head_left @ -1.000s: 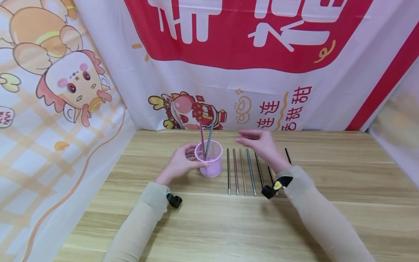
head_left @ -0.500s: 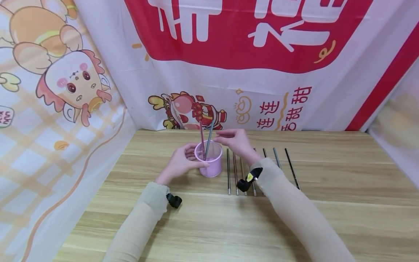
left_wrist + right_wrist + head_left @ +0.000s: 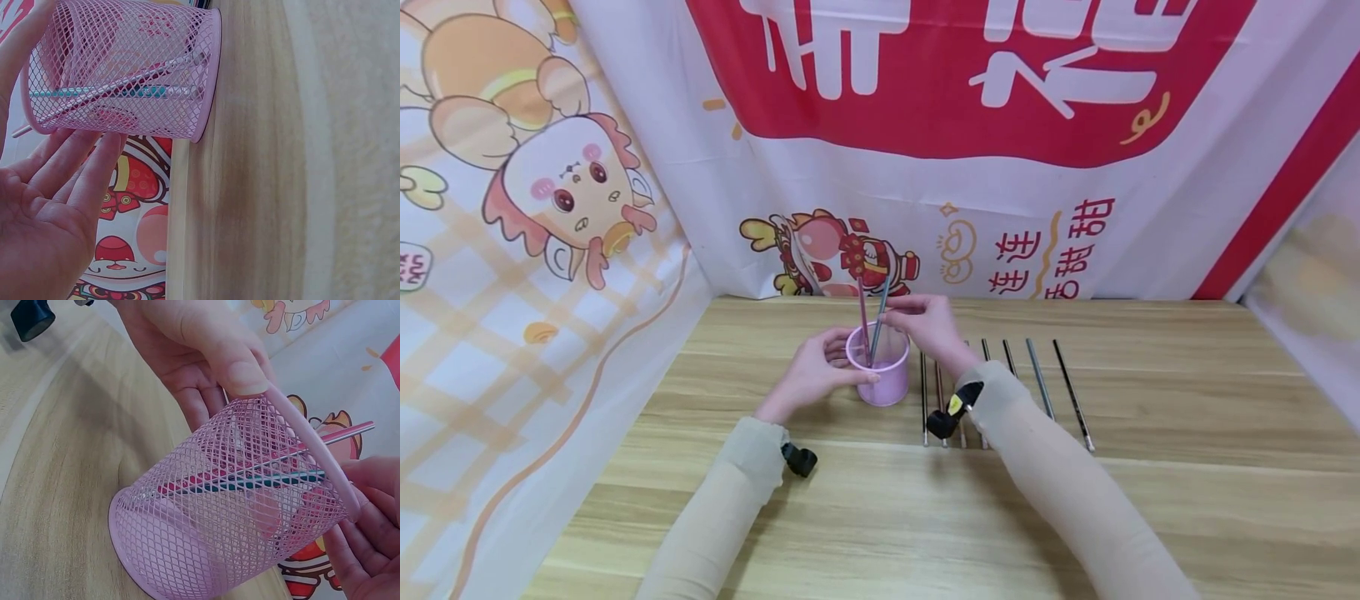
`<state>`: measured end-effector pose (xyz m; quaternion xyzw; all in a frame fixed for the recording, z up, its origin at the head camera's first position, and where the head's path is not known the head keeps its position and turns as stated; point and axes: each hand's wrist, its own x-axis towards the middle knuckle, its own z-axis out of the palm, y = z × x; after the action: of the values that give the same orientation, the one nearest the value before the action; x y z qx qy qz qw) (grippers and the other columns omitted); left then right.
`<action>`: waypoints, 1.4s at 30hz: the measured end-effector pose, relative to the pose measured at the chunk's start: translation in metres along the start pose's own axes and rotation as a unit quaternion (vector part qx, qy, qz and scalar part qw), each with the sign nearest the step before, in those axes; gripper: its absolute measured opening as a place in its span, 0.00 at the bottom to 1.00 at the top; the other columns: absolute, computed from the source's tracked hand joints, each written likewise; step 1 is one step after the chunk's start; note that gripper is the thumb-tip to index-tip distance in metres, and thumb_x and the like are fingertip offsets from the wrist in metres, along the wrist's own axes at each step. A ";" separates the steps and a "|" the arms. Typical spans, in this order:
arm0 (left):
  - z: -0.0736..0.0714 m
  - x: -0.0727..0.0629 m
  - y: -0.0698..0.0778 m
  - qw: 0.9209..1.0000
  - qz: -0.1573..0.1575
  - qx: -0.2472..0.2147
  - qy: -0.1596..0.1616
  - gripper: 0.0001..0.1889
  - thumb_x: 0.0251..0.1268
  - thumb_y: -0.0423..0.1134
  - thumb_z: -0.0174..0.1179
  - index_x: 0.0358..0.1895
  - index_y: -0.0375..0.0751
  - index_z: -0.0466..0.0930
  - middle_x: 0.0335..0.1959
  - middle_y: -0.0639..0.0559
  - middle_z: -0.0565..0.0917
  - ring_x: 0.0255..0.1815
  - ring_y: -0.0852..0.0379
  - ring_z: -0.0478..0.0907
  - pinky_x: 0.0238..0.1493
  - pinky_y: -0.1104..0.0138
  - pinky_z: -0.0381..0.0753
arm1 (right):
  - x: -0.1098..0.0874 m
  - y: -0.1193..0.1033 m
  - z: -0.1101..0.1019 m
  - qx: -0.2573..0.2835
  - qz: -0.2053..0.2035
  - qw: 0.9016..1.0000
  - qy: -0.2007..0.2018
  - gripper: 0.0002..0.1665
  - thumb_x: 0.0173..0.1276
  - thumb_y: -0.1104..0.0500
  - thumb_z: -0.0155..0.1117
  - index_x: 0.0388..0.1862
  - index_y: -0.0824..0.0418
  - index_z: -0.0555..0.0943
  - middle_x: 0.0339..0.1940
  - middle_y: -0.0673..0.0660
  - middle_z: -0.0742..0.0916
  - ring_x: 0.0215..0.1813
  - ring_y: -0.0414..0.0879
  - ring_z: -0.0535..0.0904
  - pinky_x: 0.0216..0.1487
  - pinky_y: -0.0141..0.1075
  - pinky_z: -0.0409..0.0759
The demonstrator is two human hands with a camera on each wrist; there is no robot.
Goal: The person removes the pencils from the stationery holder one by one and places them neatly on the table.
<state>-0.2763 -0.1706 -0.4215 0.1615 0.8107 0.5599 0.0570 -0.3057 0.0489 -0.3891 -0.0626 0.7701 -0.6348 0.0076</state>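
A pink mesh pencil cup (image 3: 883,388) stands upright on the wooden table. My left hand (image 3: 811,372) grips its left side, thumb at the near rim and fingers round behind. Inside lean two pencils, a red pencil (image 3: 862,307) and a teal pencil (image 3: 878,320); their lower ends show through the mesh in both wrist views. Over the cup's right rim, my right hand (image 3: 931,327) pinches the upper part of the teal pencil between thumb and fingers. In the right wrist view, that hand (image 3: 369,534) partly hides the pencil's top.
Several pencils lie in a row right of the cup, including a black pencil (image 3: 924,400) nearest it and another black pencil (image 3: 1072,396) at the far end. My right forearm covers parts of the row. A printed cloth (image 3: 820,183) hangs behind the table (image 3: 1187,392).
My right hand has moved left from above the row of pencils to the teal pencil in the cup. The left hand and the cup have stayed put.
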 end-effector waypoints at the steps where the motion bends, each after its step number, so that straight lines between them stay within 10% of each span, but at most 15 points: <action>1: 0.000 0.000 0.000 1.000 0.000 0.000 0.000 0.43 0.44 0.41 0.84 0.67 0.38 0.74 0.58 0.47 0.82 0.58 0.51 0.81 0.62 0.64 0.79 | 0.000 0.000 0.000 0.003 0.001 1.000 0.003 0.17 0.65 0.60 0.76 0.52 0.61 0.87 0.46 0.55 0.90 0.48 0.48 0.86 0.53 0.39 0.85; 42: 0.001 0.000 0.000 1.000 -0.008 -0.001 0.008 0.44 0.44 0.40 0.84 0.68 0.33 0.72 0.59 0.42 0.81 0.59 0.46 0.80 0.61 0.63 0.80 | 0.004 -0.010 -0.018 0.121 -0.013 0.991 0.052 0.20 0.65 0.66 0.73 0.56 0.67 0.83 0.45 0.61 0.88 0.43 0.51 0.87 0.47 0.37 0.87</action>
<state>-0.2760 -0.1695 -0.4218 0.1506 0.8118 0.5615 0.0548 -0.3106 0.0638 -0.3755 -0.0380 0.6859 -0.7259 -0.0328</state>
